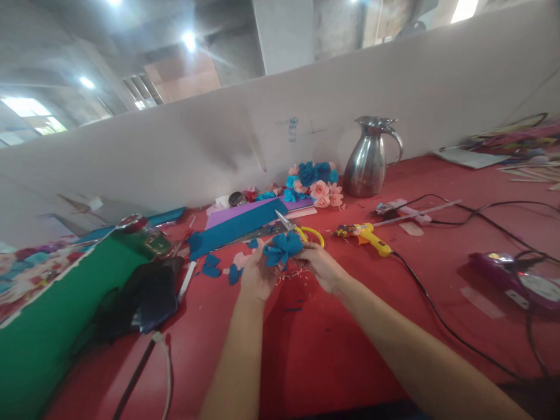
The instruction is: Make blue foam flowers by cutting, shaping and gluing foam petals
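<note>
A blue paper flower [283, 247] with several open petals is held between my two hands above the red table. My left hand [258, 276] supports it from the left and below, its fingers curled around the base. From the right, my right hand [321, 265] pinches the flower's edge. Just behind the flower lie scissors [301, 228] with yellow handles. Loose blue petals [212, 266] and pale pink scraps are scattered left of my left hand. A strip of blue paper [240, 226] lies farther back on purple paper. The flower's underside is hidden by my fingers.
A yellow glue gun [371, 238] lies to the right, its black cord running forward. Behind stand a steel jug [368, 157] and a bunch of finished paper flowers [317, 185]. At left are a green box [74, 309], a glass jar [151, 236] and a phone [157, 297]. A purple power strip [511, 280] sits far right.
</note>
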A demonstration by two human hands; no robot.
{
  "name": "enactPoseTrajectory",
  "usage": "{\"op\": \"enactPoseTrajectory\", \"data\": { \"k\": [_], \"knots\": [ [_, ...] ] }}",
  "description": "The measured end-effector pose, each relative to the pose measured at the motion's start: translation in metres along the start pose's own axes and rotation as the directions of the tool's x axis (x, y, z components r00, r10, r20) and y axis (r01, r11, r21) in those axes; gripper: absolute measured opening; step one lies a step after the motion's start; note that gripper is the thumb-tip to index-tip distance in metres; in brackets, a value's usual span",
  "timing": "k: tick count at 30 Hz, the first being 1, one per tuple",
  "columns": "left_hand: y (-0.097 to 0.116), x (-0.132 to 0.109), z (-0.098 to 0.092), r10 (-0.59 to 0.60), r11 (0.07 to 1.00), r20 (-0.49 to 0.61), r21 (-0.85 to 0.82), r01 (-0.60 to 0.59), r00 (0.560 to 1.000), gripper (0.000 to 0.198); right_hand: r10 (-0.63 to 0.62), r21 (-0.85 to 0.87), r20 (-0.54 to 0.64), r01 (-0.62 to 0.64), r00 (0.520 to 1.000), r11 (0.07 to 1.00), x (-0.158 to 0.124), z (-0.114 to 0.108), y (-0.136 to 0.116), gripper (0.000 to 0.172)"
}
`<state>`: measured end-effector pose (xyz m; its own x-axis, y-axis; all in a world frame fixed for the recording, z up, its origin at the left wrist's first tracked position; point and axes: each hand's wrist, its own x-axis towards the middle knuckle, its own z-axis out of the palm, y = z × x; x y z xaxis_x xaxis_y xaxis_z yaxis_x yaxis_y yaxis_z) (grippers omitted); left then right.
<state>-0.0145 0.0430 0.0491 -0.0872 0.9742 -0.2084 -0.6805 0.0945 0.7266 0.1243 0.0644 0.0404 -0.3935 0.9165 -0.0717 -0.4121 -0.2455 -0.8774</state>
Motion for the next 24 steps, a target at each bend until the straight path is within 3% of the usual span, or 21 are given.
{"op": "enactPoseTrajectory", "data": {
  "k": [5,10,18,24],
  "knots": [
    [-0.002,0.000,0.002,-0.051,0.999,-0.037,0.011,0.051,0.998,0.016,0.006,-0.055,0.048,-0.003,0.999,0.998,-0.001,0.000,0.003,0.005],
    [-0.002,0.004,0.000,-0.011,1.000,-0.065,0.009,0.011,0.998,0.001,0.003,-0.014,0.049,-0.002,0.999,1.000,0.002,-0.001,0.008,0.007],
    [-0.012,0.002,-0.002,0.070,0.986,0.055,0.145,-0.077,0.996,0.022,-0.004,0.080,0.004,0.004,1.000,0.997,0.001,-0.001,0.008,0.014],
    [-0.016,-0.001,-0.001,0.128,0.965,0.075,0.219,-0.142,0.989,0.023,0.005,0.164,-0.038,0.001,0.999,0.986,0.000,0.003,0.007,0.014]
  ]
}}
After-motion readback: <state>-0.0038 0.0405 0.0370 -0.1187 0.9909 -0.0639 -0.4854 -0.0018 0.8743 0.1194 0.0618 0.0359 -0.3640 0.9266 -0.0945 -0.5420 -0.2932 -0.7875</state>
